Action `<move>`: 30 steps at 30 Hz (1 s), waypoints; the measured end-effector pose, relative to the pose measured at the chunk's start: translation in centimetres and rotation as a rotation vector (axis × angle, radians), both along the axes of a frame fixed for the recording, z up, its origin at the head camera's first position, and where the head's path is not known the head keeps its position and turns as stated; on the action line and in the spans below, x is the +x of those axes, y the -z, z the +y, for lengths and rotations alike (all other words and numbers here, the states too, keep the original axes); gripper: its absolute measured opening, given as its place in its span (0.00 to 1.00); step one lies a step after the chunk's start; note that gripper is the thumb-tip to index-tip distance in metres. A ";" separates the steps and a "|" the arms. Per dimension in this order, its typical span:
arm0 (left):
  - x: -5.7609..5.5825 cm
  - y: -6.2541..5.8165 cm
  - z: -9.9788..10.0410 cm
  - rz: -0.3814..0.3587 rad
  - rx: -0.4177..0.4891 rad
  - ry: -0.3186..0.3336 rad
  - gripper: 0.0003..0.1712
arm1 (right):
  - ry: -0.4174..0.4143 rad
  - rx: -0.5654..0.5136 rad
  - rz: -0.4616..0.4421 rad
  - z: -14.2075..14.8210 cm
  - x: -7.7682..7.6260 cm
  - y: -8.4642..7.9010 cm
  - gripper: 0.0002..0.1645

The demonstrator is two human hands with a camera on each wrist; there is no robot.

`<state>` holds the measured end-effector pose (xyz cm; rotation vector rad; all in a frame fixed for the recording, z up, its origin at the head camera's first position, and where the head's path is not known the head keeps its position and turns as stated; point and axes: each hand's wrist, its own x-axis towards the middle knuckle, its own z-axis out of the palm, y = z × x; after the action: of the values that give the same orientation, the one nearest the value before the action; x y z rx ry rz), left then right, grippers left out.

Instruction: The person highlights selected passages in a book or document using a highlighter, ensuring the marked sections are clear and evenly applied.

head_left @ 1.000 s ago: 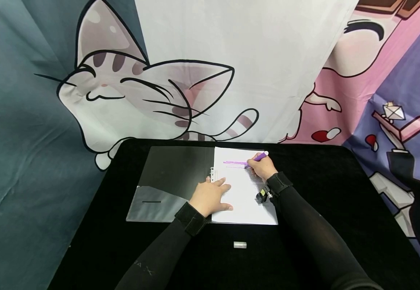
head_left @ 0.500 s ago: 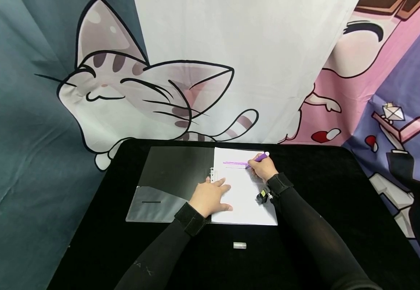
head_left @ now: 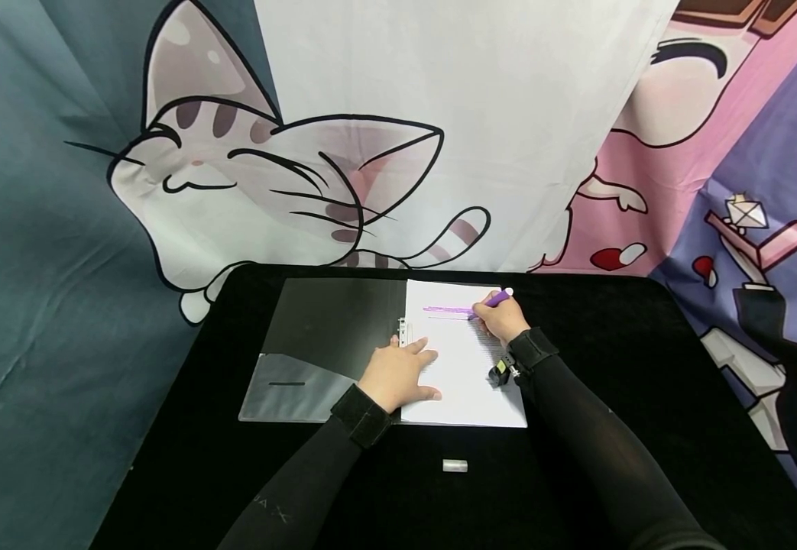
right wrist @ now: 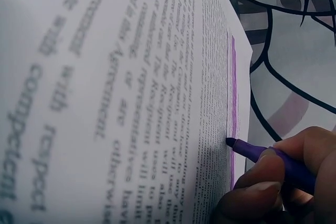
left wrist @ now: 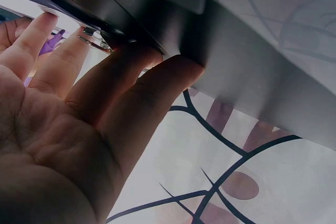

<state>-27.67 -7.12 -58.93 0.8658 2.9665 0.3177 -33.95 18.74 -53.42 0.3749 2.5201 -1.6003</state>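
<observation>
In the head view my right hand [head_left: 504,318] pinches a purple highlighter [head_left: 497,299] near the top of a printed page [head_left: 463,382]. The right wrist view shows the highlighter's dark tip [right wrist: 231,142] right at the text, beside a purple stripe [right wrist: 233,77]. A thinner purple line runs just below that stripe in the head view. My left hand [head_left: 394,374] lies spread with straight fingers over the page's left edge and the spine of the open dark folder [head_left: 339,313]. In the left wrist view its fingertips [left wrist: 189,66] touch the folder near the metal clip [left wrist: 94,39].
A small whitish cap-like cylinder [head_left: 455,465] lies on the black table [head_left: 597,321] in front of the folder. The folder's left cover has a grey pocket [head_left: 295,389] with a slit. A cloth with cartoon cats [head_left: 199,191] hangs behind the table.
My right hand and the highlighter have slid slightly to the right, and the thin purple line under the stripe has grown longer. My left hand stays in place.
</observation>
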 end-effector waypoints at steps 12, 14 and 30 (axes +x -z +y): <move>-0.1 0.5 0.0 0.031 -0.011 0.003 0.50 | -0.027 0.000 0.008 0.4 0.0 0.1 0.10; -0.1 0.4 0.0 0.034 -0.009 0.004 0.50 | -0.033 0.004 0.013 0.5 -0.1 0.2 0.10; 0.1 0.1 0.1 0.019 -0.017 -0.002 0.51 | -0.029 -0.013 0.003 0.7 0.0 0.3 0.10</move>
<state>-27.58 -7.06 -59.07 0.8692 2.9834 0.2861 -33.95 19.42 -53.74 0.3340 2.5042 -1.6070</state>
